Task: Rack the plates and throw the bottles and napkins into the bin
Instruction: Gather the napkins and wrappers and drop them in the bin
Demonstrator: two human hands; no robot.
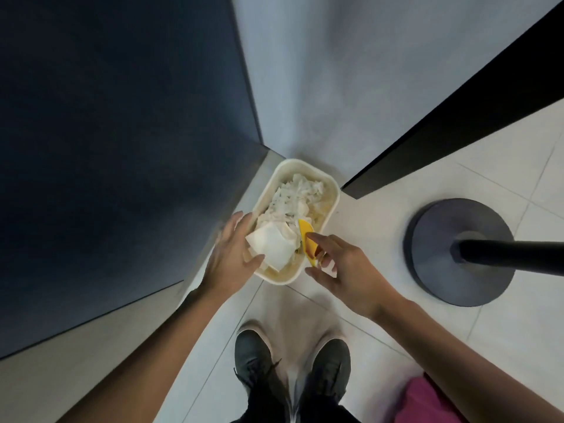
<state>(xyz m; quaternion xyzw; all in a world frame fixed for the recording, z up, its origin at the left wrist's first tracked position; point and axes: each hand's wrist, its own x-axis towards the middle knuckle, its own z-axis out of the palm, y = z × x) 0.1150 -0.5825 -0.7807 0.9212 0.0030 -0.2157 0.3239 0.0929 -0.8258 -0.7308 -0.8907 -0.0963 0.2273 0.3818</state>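
A cream bin [332, 190] stands on the floor in a corner, filled with crumpled white napkins [294, 193]. A flat folded white napkin [271, 247] lies on top of the heap at the near left. My left hand [232, 254] hovers over the bin's left rim with its fingers spread, the thumb tip at the napkin's edge. My right hand [341, 270] is at the bin's near right rim and pinches a thin yellow piece [306, 232] between index finger and the fingers below. What the yellow piece is I cannot tell. No plates or bottles are in view.
A dark blue wall [122, 148] runs close on the left and a grey wall [335, 71] behind the bin. A black post on a round dark base [442, 270] stands on the tiled floor to the right. My black shoes [293, 367] are just before the bin.
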